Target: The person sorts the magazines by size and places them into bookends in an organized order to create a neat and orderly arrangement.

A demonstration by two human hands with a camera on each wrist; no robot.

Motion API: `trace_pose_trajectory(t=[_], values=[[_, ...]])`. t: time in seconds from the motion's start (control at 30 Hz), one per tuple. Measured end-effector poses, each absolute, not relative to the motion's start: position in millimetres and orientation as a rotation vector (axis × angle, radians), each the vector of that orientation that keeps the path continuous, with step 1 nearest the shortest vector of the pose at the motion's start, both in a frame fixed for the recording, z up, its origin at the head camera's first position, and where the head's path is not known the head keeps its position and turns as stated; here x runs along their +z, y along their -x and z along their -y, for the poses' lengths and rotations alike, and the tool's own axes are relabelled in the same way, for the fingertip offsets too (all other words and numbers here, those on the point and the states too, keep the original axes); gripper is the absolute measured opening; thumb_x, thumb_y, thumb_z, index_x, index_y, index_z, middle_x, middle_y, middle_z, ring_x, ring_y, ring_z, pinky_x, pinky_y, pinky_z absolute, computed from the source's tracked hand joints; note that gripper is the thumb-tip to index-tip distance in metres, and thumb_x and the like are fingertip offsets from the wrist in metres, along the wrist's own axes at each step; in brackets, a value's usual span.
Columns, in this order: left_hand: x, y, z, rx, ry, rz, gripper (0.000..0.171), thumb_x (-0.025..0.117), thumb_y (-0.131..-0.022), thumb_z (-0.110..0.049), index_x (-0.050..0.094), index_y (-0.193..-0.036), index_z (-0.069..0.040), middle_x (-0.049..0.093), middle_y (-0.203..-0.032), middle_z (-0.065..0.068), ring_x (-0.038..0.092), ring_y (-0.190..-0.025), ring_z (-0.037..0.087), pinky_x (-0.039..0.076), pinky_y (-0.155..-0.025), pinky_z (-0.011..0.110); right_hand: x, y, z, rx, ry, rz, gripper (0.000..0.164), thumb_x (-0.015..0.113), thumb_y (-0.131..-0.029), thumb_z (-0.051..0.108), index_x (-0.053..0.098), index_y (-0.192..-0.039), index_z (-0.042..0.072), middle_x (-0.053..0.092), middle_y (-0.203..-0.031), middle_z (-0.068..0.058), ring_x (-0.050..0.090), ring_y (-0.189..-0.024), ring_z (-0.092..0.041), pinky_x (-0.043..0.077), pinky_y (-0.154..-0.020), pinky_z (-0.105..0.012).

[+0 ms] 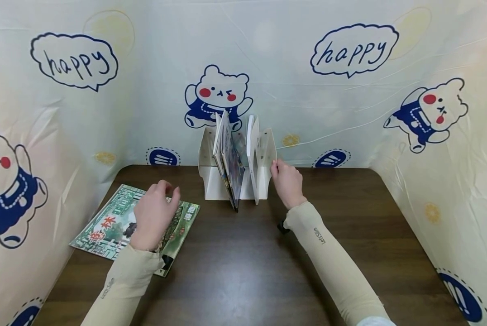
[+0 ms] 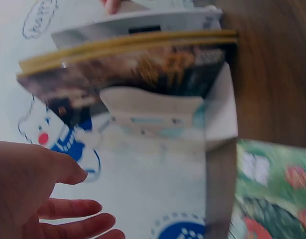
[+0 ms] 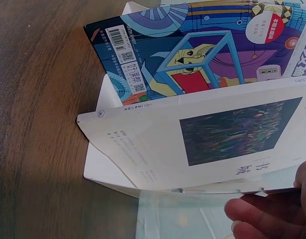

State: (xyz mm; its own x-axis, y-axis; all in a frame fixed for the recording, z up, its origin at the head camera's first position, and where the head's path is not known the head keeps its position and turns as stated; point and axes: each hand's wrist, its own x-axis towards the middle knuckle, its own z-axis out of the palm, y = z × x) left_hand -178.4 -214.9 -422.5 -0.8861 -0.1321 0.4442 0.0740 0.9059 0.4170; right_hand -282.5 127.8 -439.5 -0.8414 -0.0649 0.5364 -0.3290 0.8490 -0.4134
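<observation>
My left hand (image 1: 155, 217) hovers over a green magazine (image 1: 113, 224) lying flat on the left of the table. Its fingers are loosely bent, and nothing sits between thumb and fingers in the left wrist view. At the back middle stands a white book rack (image 1: 215, 188) with upright magazines. Several thin, dark-covered magazines (image 1: 229, 158) lean in its left part; a white-covered magazine (image 3: 153, 139) stands towards the right. With thumb and fingers on either side of the rack's right side panel (image 1: 268, 149), my right hand (image 1: 289, 183) pinches its edge.
The dark wooden table (image 1: 235, 262) has a pale curtain (image 1: 284, 90) with bear drawings behind it and along both sides. In the right wrist view, a colourful magazine cover (image 3: 192, 59) faces the white one.
</observation>
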Motion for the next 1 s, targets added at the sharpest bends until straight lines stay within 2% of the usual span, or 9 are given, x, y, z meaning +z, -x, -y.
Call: trace_pose_trajectory(t=[0.23, 0.43, 0.63, 0.73, 0.83, 1.0], values=[[-436, 172, 256, -0.6, -0.189, 2.712, 0.036, 0.057, -0.104, -0.031, 0.065, -0.112, 0.003, 0.066, -0.096, 0.024, 0.063, -0.068, 0.038, 0.04, -0.044, 0.042, -437, 282, -128, 0.679, -0.285, 2.525, 0.042, 0.051, -0.109, 0.019, 0.047, -0.069, 0.01, 0.044, -0.053, -0.005, 0.043, -0.043, -0.022, 0.034, -0.043, -0.036], [-448, 162, 292, -0.604, -0.322, 2.816, 0.044, 0.053, -0.105, -0.034, 0.061, -0.119, 0.007, 0.063, -0.104, 0.032, 0.062, -0.071, 0.043, 0.04, -0.044, 0.045, -437, 282, -128, 0.68, -0.272, 2.533, 0.041, 0.054, -0.109, 0.017, 0.046, -0.069, 0.011, 0.043, -0.053, -0.005, 0.042, -0.043, -0.022, 0.033, -0.044, -0.036], [-462, 151, 324, -0.596, -0.416, 2.845, 0.046, 0.051, -0.106, -0.032, 0.06, -0.118, 0.011, 0.062, -0.105, 0.035, 0.063, -0.079, 0.051, 0.044, -0.048, 0.053, -438, 281, -126, 0.688, -0.277, 2.525, 0.041, 0.057, -0.107, 0.016, 0.046, -0.068, 0.01, 0.042, -0.053, -0.004, 0.041, -0.043, -0.022, 0.032, -0.043, -0.036], [-467, 147, 338, -0.594, -0.467, 2.87, 0.048, 0.051, -0.105, -0.032, 0.059, -0.119, 0.013, 0.061, -0.108, 0.038, 0.061, -0.089, 0.056, 0.047, -0.058, 0.061, -439, 280, -126, 0.688, -0.282, 2.509, 0.04, 0.058, -0.106, 0.015, 0.047, -0.068, 0.009, 0.043, -0.053, -0.005, 0.041, -0.043, -0.022, 0.033, -0.043, -0.036], [-469, 142, 351, -0.599, -0.549, 2.905, 0.052, 0.048, -0.105, -0.034, 0.056, -0.12, 0.015, 0.057, -0.112, 0.04, 0.057, -0.097, 0.061, 0.045, -0.066, 0.067, -440, 280, -126, 0.677, -0.29, 2.489, 0.04, 0.058, -0.106, 0.015, 0.047, -0.068, 0.01, 0.044, -0.052, -0.005, 0.042, -0.042, -0.022, 0.033, -0.042, -0.037], [-473, 135, 373, -0.602, -0.672, 2.969, 0.056, 0.047, -0.105, -0.038, 0.051, -0.115, 0.017, 0.052, -0.111, 0.043, 0.054, -0.097, 0.066, 0.043, -0.065, 0.07, -439, 281, -126, 0.673, -0.282, 2.493, 0.04, 0.058, -0.106, 0.015, 0.047, -0.068, 0.009, 0.045, -0.052, -0.005, 0.043, -0.042, -0.023, 0.035, -0.042, -0.039]])
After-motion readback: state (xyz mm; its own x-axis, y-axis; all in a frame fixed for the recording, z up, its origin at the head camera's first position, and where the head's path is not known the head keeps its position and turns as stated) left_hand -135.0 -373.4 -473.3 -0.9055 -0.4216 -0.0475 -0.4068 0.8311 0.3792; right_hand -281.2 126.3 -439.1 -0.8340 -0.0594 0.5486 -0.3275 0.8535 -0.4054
